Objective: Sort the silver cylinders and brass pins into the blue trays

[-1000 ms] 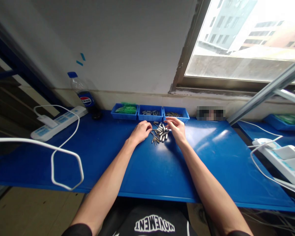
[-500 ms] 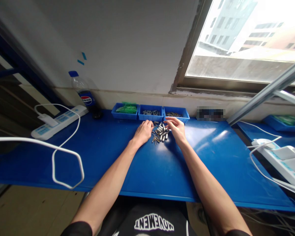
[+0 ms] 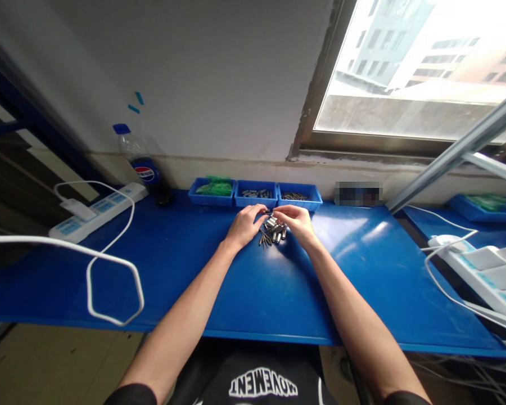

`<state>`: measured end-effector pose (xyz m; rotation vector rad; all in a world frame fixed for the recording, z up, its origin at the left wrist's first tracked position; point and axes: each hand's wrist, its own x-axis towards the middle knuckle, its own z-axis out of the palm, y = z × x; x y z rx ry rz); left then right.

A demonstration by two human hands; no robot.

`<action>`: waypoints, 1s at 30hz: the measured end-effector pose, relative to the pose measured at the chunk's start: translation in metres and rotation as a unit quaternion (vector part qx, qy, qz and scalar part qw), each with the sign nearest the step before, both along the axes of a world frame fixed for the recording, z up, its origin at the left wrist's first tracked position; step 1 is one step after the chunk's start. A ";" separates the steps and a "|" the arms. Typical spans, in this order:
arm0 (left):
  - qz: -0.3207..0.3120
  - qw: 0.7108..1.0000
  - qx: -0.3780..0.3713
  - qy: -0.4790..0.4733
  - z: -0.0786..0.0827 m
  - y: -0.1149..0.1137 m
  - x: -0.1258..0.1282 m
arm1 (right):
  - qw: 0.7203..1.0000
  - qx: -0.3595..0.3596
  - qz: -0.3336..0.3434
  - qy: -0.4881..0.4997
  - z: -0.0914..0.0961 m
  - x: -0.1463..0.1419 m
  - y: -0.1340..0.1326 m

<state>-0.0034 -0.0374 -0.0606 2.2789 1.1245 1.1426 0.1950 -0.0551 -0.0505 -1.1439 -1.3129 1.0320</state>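
My left hand point(image 3: 245, 226) is closed in a pinch at the far edge of a small pile, with a small dark bit showing at its fingertips. Close beside it, my right hand point(image 3: 296, 223) pinches too, fingertips almost meeting those of the left. What each one grips is too small to make out. Under the fingers lie several short silver-and-black cylinders point(image 3: 280, 233). Thin dark rods with brass-coloured parts point(image 3: 265, 241) are loosely scattered at the pile's near left side.
Behind the hands stand three blue bins: one with green plastic bags point(image 3: 214, 187), one with grey cylinders point(image 3: 256, 193), one with thin rods point(image 3: 295, 196). A cola bottle point(image 3: 145, 171) and power strip point(image 3: 96, 211) are left, a white cable point(image 3: 113, 261) nearer. Another power strip point(image 3: 480, 273) lies right.
My right hand has moved left over the pile, and its fingertips have come together with those of my left hand. The left fingers have lifted slightly into a pinch. The view has shifted a little.
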 end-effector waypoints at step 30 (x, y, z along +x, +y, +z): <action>-0.012 0.988 -0.052 -0.144 -0.002 0.005 -0.001 | 0.997 0.023 -0.075 0.017 -0.001 0.003 0.002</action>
